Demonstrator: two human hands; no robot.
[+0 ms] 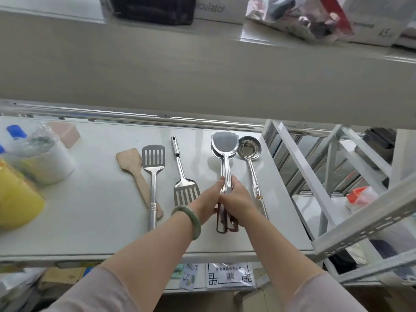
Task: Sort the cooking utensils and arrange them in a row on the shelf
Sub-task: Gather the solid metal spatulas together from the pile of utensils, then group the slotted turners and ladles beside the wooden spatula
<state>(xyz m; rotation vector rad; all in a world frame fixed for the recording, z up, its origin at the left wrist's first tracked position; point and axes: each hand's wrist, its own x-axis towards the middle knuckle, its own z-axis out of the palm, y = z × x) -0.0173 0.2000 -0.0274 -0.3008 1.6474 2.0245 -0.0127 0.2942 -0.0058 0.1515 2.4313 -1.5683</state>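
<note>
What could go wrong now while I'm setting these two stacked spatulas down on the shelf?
The stacked spatulas, gripped by left hand and right hand, sit close to the ladle; shifting them could knock it out of line. The top blade may slide off the lower one. The reversed slotted turner breaks the row.

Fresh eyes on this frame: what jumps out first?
Both hands, left hand and right hand, meet mid-frame on the handles of two stacked solid spatulas on the white shelf. Beside them lies a row of utensils: a ladle at the right, two slotted turners and a wooden spatula to the left, one turner lying reversed. A green bangle rings the left wrist.
</note>
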